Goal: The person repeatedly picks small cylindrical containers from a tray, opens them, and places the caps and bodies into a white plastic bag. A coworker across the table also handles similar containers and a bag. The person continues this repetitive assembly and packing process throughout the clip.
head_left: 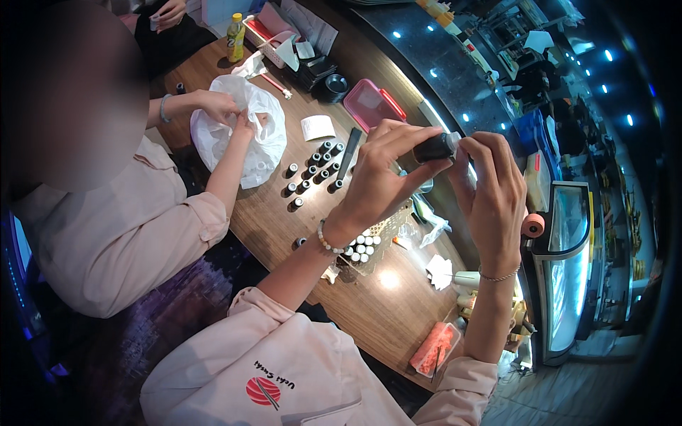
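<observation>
Held up above the table, a small black bottle lies tilted nearly sideways between my hands. My left hand grips its dark body between thumb and fingers. At its pale, translucent end, my right hand is closed in a pinch; whether a separate cap is in those fingers cannot be made out. Below and to the left, several open black bottles stand upright on the wooden table. Partly behind my left wrist, several white-topped bottles stand packed together beside a perforated holder.
At left, a co-worker has both hands in a white plastic bag. A yellow bottle, a basket, a pink-rimmed container and black dishes line the far side. A red-filled tray sits near my right forearm.
</observation>
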Available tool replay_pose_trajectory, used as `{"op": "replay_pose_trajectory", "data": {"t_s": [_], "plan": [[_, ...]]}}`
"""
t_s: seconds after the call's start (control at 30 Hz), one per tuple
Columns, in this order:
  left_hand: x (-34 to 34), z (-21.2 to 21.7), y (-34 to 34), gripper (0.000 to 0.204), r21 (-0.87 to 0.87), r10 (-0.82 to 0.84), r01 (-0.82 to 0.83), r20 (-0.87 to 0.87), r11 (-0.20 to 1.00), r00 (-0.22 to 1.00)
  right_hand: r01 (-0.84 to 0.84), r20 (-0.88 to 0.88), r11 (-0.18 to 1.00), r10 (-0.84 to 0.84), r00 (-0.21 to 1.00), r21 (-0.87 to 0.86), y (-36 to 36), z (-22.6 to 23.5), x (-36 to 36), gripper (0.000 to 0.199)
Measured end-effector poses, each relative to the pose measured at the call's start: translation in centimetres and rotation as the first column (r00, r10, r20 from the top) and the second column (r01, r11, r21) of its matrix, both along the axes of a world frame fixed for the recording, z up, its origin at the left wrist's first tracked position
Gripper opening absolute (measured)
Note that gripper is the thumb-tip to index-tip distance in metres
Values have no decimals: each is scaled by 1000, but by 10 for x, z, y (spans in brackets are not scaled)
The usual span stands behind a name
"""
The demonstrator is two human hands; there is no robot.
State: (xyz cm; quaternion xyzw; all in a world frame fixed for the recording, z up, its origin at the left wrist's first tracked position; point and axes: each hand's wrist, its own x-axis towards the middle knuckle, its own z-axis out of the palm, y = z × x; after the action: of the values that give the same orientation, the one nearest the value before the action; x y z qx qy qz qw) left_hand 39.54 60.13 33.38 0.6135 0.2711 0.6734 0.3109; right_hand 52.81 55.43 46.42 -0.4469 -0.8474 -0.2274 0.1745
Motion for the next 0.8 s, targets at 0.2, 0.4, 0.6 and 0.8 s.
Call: {"op": "replay_pose_trajectory", "data": {"t_s": [0.2, 0.4, 0.6, 0.8], "plan": [[-2, -1, 0, 47, 10, -12, 12, 13, 1000, 1000, 3, -7, 998, -3, 1000, 55, 2, -5, -3, 33], [-3, -3, 0, 48, 5, -9, 9, 13, 1000, 1000, -13, -16, 995, 15, 1000, 98, 4, -10, -3, 34], [-4, 0, 0, 48, 13, 12, -12, 7, 1000, 1000, 13, -106, 992, 1, 994, 129, 2, -15, -2, 29], [-1, -1, 1, 46, 22, 21, -22, 18, 1000, 1000, -5, -117, 989, 22, 993, 145, 6, -12, 4, 28]]}}
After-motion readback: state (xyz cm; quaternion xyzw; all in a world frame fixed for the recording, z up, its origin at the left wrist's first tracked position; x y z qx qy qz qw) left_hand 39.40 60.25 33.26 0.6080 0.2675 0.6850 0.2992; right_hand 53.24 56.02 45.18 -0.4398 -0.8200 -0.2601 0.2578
